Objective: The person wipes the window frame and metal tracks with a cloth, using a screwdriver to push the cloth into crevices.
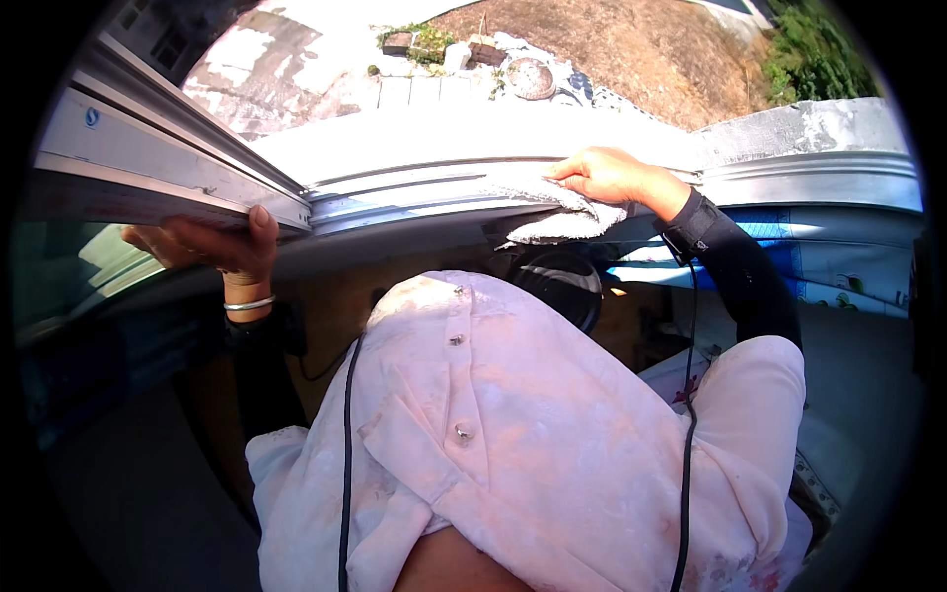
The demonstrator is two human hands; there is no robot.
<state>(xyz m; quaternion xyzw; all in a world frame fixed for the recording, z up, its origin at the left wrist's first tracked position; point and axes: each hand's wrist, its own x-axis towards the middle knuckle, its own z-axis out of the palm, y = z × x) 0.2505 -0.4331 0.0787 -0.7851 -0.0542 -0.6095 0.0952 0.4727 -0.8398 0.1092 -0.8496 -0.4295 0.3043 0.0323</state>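
My right hand (603, 176) grips a crumpled white terry cloth (573, 218) and presses it on the metal window track (414, 194). Part of the cloth hangs over the track's inner edge. At the left, my left hand (222, 240) is raised against the inner side of a metal-framed window sash (170, 166). Its thumb stands apart from the fingers and nothing loose is in it. The sash meets the track at a corner left of the cloth.
Beyond the track lie a bright outer ledge and a concrete parapet (806, 129), with a sunlit yard far below. Blue and white patterned fabric (836, 255) hangs under the track at the right. A dark round object (558, 288) sits below the cloth. Black cables (688, 444) run down along my shirt.
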